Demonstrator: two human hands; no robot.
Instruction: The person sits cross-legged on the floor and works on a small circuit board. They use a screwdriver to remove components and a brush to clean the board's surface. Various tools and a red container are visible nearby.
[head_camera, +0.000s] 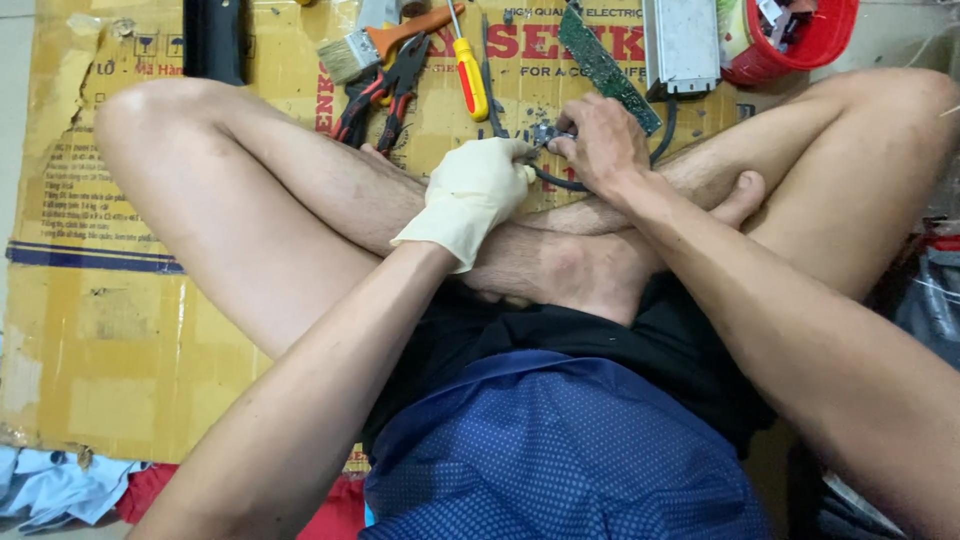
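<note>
**Both hands closed on a small metal part above crossed legs**

Sitting cross-legged on flattened cardboard (110, 330), the person works over the shins. The left hand (478, 190), in a cream rubber glove, has its fingers curled shut, the fingertips pinching a small grey metal part (548, 134). The bare right hand (600, 140) meets it from the opposite side, fingers clenched on the same part; the two sets of fingertips are touching or nearly so. What exactly the part is cannot be told. A black cable (560, 183) loops out just beneath the fingers.

Just beyond the right-hand fingers lies a green circuit board (605, 65), tilted, with a grey metal casing (682, 42) beside it. Beyond the left-hand fingers lie a yellow-handled screwdriver (470, 78), red-and-black pliers (385, 95) and an orange-handled paintbrush (372, 45), all well apart from the fingers. A red plastic basket (815, 40) stands farther off, past the right hand.
</note>
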